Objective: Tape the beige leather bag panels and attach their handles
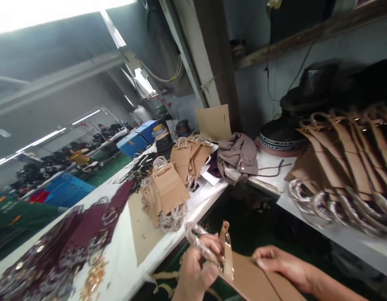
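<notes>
Low in the head view, a tan bag panel (246, 276) is held between my two hands, tilted over the dark gap in front of the tables. My left hand (198, 267) is closed around its curved handle, which is wrapped in clear plastic, beside a gold metal fitting (227, 255) along the panel's end. At the other side, my right hand (284, 265) pinches the panel's edge with thumb and fingers. The panel's lower part runs out of the picture.
A white table (118, 246) bears stacked tan bag panels (170, 188), maroon panels (83, 234) and loose gold fittings (95, 276). More tan panels (347, 154) with wrapped handles lie on the right table. Between them are a crumpled brown garment (239, 156) and a black-banded roll (281, 136).
</notes>
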`<state>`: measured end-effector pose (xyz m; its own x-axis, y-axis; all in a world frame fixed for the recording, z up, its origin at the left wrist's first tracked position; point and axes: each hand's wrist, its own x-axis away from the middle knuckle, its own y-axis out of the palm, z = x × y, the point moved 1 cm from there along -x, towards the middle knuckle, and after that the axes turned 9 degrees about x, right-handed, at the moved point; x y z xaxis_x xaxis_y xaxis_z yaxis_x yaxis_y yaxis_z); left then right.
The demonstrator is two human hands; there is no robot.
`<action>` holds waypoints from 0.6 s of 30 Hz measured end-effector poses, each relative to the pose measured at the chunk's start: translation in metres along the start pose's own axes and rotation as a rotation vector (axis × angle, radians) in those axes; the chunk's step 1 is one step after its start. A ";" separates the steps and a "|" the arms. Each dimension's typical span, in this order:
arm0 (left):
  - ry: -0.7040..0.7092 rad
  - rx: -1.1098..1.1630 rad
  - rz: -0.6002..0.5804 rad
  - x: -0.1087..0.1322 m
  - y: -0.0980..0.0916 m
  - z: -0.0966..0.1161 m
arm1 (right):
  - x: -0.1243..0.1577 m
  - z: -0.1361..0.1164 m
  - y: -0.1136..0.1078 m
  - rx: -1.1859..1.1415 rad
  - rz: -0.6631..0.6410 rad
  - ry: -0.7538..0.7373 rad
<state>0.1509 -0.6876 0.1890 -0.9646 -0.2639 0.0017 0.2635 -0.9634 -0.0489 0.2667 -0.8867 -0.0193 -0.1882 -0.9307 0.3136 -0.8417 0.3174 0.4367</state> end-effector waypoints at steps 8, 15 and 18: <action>-0.220 0.194 0.359 -0.011 -0.082 -0.041 | -0.060 -0.077 -0.009 -0.226 0.092 0.060; 0.039 0.439 0.523 -0.079 -0.222 -0.022 | -0.223 -0.217 0.005 0.077 0.207 -0.122; 0.211 0.545 0.650 -0.112 -0.288 -0.014 | -0.324 -0.265 0.027 0.247 0.333 -0.249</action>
<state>0.1825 -0.3800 0.1885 -0.5889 -0.8068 -0.0483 0.6808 -0.5273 0.5084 0.4390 -0.5287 0.1149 -0.5580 -0.8106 0.1779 -0.8043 0.5810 0.1245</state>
